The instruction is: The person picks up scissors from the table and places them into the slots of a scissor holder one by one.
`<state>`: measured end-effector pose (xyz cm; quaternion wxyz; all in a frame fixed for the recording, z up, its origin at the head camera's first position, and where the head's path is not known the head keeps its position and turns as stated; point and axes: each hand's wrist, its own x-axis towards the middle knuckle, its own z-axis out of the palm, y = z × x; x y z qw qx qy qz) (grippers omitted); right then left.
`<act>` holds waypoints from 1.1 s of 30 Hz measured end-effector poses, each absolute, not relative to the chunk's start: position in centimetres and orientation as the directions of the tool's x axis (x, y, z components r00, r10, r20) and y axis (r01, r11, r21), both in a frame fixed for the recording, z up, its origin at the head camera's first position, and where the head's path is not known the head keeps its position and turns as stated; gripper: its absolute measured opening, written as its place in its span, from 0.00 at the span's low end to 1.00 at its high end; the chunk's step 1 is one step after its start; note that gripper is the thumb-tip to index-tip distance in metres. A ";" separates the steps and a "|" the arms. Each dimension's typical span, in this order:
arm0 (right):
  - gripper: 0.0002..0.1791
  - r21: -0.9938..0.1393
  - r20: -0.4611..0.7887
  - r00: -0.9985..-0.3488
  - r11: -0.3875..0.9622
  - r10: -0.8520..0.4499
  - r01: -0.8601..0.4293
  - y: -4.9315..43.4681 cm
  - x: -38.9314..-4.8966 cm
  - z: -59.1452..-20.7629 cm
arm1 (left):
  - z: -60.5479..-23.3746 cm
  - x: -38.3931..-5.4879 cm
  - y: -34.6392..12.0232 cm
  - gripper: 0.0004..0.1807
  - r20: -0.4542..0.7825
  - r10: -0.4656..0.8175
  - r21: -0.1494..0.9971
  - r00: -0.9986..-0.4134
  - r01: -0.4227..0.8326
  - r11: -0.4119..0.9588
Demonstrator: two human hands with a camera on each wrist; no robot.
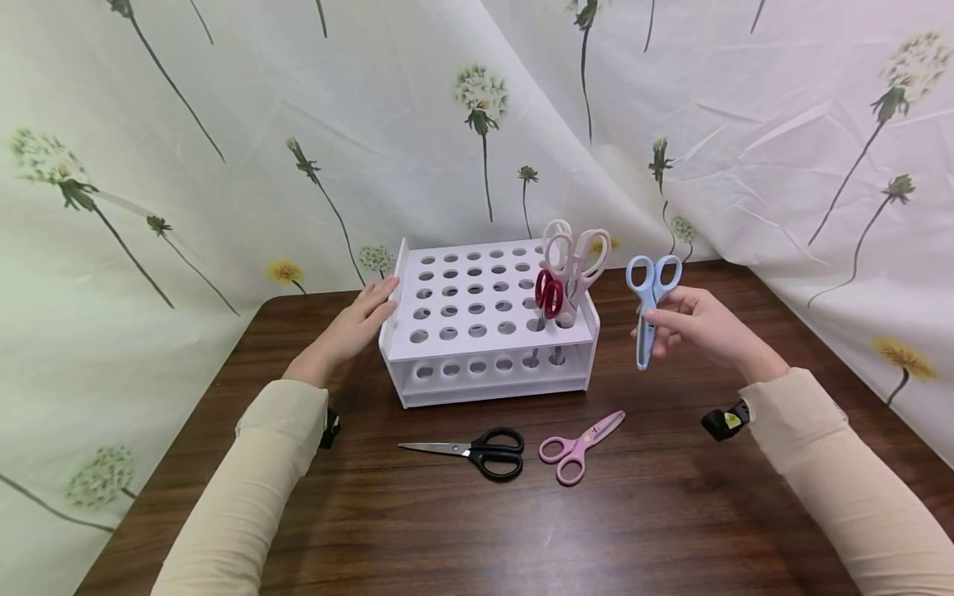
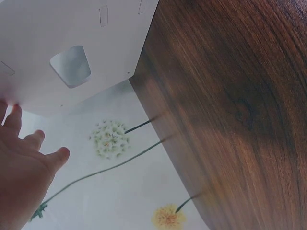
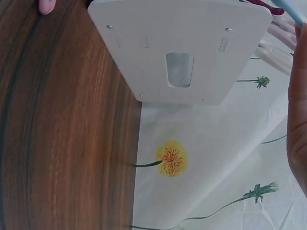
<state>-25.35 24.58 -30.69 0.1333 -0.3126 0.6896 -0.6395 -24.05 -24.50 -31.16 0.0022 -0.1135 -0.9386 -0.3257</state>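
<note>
My right hand (image 1: 689, 319) pinches light blue scissors (image 1: 650, 290) around the blades, handles up, to the right of a white rack (image 1: 488, 352) with rows of round holes. In the right wrist view only a sliver of the blue scissors (image 3: 290, 10) shows at the top corner. My left hand (image 1: 354, 327) rests with its fingertips on the rack's left side. White-handled scissors (image 1: 589, 265) and red-handled scissors (image 1: 550, 294) stand blades down in holes at the rack's right end. Black-handled scissors (image 1: 488, 453) and pink scissors (image 1: 577, 449) lie in front of the rack.
The rack stands on a brown wood-grain table (image 1: 447, 538). Behind it and along the sides hangs a white cloth (image 1: 387, 124) printed with dandelions. A cut-out opening (image 3: 180, 70) shows in the rack's side panel.
</note>
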 end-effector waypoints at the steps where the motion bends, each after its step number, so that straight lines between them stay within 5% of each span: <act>1: 0.07 -0.966 0.222 -0.774 -0.028 -0.594 -0.256 24.5 -25.3 -30.6 | -31.1 -24.0 -24.5 0.31 0.078 0.212 0.612 -0.974 0.214 0.761; 33: 0.12 -0.932 0.348 -0.839 -0.249 -0.418 -0.263 20.0 -25.7 -26.9 | -31.2 -24.0 -24.5 0.32 0.082 0.219 0.610 -0.972 0.223 0.760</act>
